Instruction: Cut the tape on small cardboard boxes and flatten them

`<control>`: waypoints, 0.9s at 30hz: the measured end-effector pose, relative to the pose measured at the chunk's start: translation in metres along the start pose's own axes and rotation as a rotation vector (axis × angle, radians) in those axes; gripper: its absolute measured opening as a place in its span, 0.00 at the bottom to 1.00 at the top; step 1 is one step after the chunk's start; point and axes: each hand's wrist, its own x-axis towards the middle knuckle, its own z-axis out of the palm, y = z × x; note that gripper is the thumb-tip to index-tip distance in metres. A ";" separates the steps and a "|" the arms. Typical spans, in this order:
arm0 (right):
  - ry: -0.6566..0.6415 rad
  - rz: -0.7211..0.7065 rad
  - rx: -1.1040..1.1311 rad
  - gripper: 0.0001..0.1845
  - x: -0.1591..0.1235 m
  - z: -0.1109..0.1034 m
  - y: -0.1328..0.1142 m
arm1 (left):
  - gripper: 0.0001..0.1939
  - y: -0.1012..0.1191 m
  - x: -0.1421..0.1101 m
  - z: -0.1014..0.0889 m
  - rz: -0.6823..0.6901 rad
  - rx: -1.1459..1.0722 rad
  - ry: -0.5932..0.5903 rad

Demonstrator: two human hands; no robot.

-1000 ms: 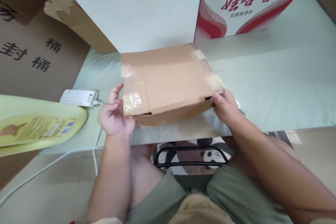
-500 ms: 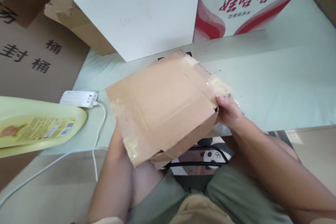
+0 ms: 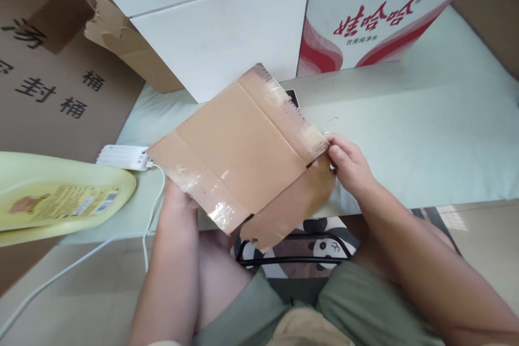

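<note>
Pale green padded surface (image 3: 413, 140) beneath. Above its near edge, tilted: creased brown cardboard piece (image 3: 239, 146), taped along two sides, one flap angled down. Bare right hand (image 3: 352, 166) pinches its right corner; bare left hand (image 3: 180, 194) at its left edge (mostly hidden, finger state can't be told).

the cardboard (image 3: 239, 146) is plain tan, its tape (image 3: 223, 213) pale yellowish. the water box (image 3: 344, 16) is white with red waves and red lettering; the left carton (image 3: 57, 146), brown with black characters. the bottle (image 3: 60, 200) is pale yellow, the cloth (image 3: 413, 135) mint green, the power bank (image 3: 121, 157) white, the panda print (image 3: 324, 249) black and white.
</note>
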 end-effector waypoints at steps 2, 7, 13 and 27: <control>0.134 0.031 -0.046 0.25 0.004 -0.003 0.002 | 0.16 0.003 0.001 0.007 0.032 -0.067 0.071; 0.290 0.209 0.083 0.24 0.013 -0.004 0.011 | 0.21 0.016 0.002 0.026 0.033 -0.392 0.351; 0.137 0.447 0.380 0.31 0.011 0.005 0.002 | 0.19 0.018 0.002 0.030 0.012 -0.504 0.389; 0.291 0.221 0.331 0.31 0.010 0.006 0.008 | 0.14 0.010 -0.007 0.028 -0.099 -0.095 0.211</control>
